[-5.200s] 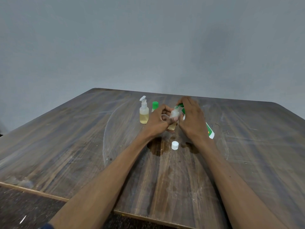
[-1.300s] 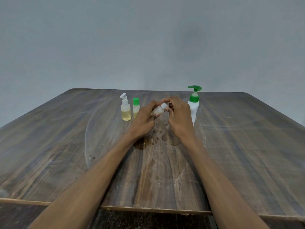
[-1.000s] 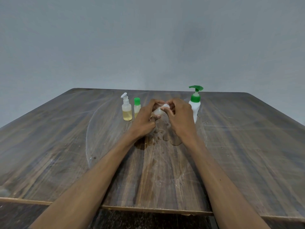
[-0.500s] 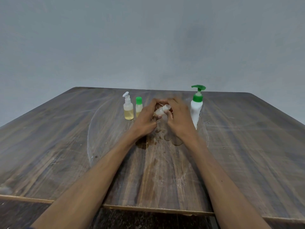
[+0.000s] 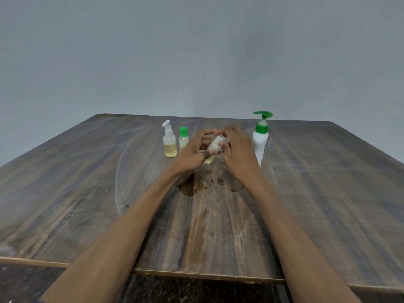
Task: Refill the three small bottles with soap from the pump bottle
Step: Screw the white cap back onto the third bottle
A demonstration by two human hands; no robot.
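Your left hand (image 5: 192, 153) grips the small bottle (image 5: 212, 148) mid-counter, tilted; your right hand (image 5: 237, 154) pinches its white cap (image 5: 219, 139). It's probably light, thin plastic, likely soap-slick: hold the body, don't squeeze.

Both bare forearms reach in from the bottom corners of the frame and converge just above its centre. The left hand (image 5: 192, 153) has its fingers curled round a small clear bottle (image 5: 212, 149), its thumb arched over the top. The right hand (image 5: 238, 154) faces it, back toward the camera, its fingertips (image 5: 221, 144) pinching the bottle's white cap end. The wrists stand apart and the fingers nearly meet.
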